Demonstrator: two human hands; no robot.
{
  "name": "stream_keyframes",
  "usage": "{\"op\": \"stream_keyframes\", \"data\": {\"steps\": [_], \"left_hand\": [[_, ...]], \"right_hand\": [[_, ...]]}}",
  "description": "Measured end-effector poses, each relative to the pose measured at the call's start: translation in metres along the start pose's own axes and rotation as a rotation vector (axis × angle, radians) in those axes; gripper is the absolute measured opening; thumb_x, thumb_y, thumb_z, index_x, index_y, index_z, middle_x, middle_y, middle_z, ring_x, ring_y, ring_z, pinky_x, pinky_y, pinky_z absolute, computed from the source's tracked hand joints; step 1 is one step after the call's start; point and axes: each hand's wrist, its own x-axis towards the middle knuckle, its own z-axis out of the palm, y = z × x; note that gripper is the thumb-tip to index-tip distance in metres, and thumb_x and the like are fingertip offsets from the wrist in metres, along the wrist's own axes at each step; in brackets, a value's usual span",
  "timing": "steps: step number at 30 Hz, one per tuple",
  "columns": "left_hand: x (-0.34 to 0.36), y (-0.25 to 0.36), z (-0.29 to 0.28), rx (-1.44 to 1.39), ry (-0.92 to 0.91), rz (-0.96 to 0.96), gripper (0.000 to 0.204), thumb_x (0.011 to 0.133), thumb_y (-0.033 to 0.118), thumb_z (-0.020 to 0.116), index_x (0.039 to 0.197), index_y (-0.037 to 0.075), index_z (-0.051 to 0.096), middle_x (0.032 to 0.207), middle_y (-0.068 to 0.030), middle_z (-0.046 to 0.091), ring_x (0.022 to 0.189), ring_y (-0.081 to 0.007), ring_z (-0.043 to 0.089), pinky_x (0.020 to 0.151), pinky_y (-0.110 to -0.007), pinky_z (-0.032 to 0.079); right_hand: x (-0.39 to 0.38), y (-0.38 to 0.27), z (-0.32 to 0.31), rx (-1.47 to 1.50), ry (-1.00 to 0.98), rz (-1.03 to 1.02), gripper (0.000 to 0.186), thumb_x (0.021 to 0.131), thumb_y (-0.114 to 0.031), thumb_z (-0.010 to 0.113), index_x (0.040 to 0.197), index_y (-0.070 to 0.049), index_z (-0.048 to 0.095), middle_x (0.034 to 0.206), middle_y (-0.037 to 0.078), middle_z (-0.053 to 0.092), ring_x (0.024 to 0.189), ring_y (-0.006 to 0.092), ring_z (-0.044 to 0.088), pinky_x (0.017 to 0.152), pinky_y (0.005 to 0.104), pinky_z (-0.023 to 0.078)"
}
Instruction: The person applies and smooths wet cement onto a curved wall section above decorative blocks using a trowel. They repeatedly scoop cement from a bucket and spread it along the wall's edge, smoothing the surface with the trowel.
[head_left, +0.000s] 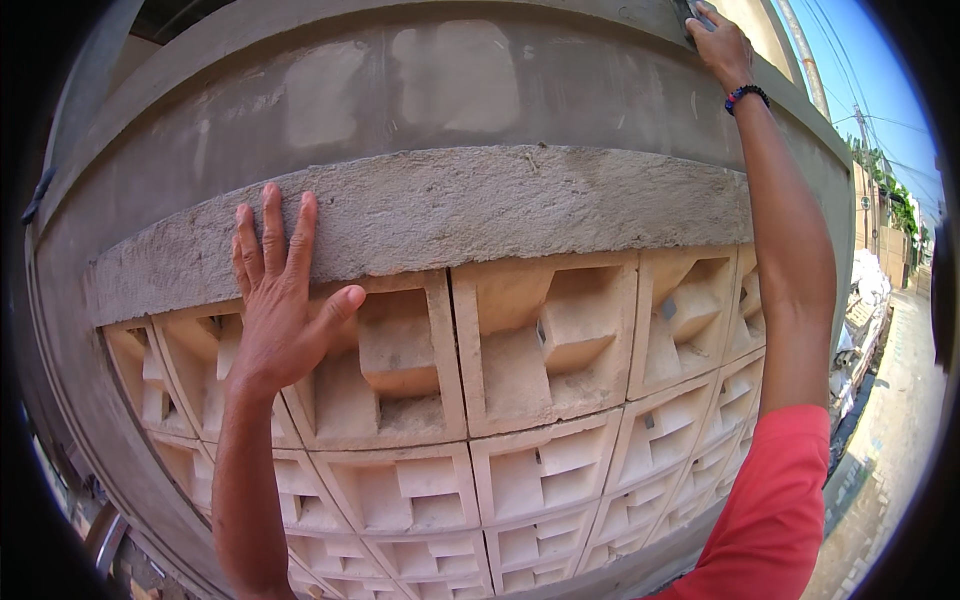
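My left hand (275, 315) is open, its fingers spread and resting against a rough grey cement band (480, 205) above the breeze blocks. Its thumb reaches over the top edge of a cream breeze block (400, 350). High at the upper right, my right hand (722, 48) is closed at the upper rim of the wall, with a dark beaded bracelet (747, 97) on its wrist. Something small and dark shows by its fingertips, mostly hidden and cut off by the frame. Between band and rim runs a smooth grey plastered strip (590, 85) with paler patches.
Rows of cream breeze blocks (545, 475) with square openings fill the wall below. A raised grey plaster frame (70, 330) borders it on the left. To the right lie a paved lane (905, 400), white sacks or rubble (868, 285), and a utility pole (862, 130) with wires.
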Motion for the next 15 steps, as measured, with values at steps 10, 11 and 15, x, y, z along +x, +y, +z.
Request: {"op": "stream_keyframes", "data": {"steps": [10, 11, 15], "left_hand": [[0.006, 0.003, 0.011, -0.059, 0.001, 0.034, 0.091, 0.080, 0.063, 0.054, 0.151, 0.023, 0.014, 0.158, -0.0069, -0.003, 0.144, -0.0304, -0.011, 0.115, -0.047, -0.006], [0.005, 0.004, 0.010, -0.086, 0.002, 0.045, 0.088, 0.082, 0.056, 0.058, 0.151, 0.022, 0.015, 0.158, -0.0072, -0.003, 0.144, -0.0299, -0.012, 0.115, -0.046, -0.008], [0.001, 0.003, 0.007, -0.040, -0.009, -0.003, 0.091, 0.079, 0.060, 0.057, 0.151, 0.023, 0.014, 0.158, -0.0062, -0.002, 0.144, -0.0298, -0.011, 0.115, -0.047, -0.005]], "right_hand": [[-0.003, -0.009, -0.011, 0.028, 0.042, -0.121, 0.037, 0.079, -0.028, 0.058, 0.108, -0.007, 0.064, 0.088, 0.025, 0.064, 0.085, 0.0415, 0.062, 0.075, 0.0485, 0.049], [-0.008, 0.004, -0.011, 0.009, 0.031, -0.112, 0.038, 0.078, -0.027, 0.058, 0.109, -0.006, 0.064, 0.091, 0.025, 0.065, 0.087, 0.0408, 0.062, 0.077, 0.0475, 0.049], [-0.036, -0.021, -0.001, 0.127, 0.171, -0.267, 0.042, 0.077, -0.023, 0.061, 0.111, 0.000, 0.063, 0.101, 0.022, 0.066, 0.093, 0.0361, 0.064, 0.086, 0.0414, 0.050]]}}
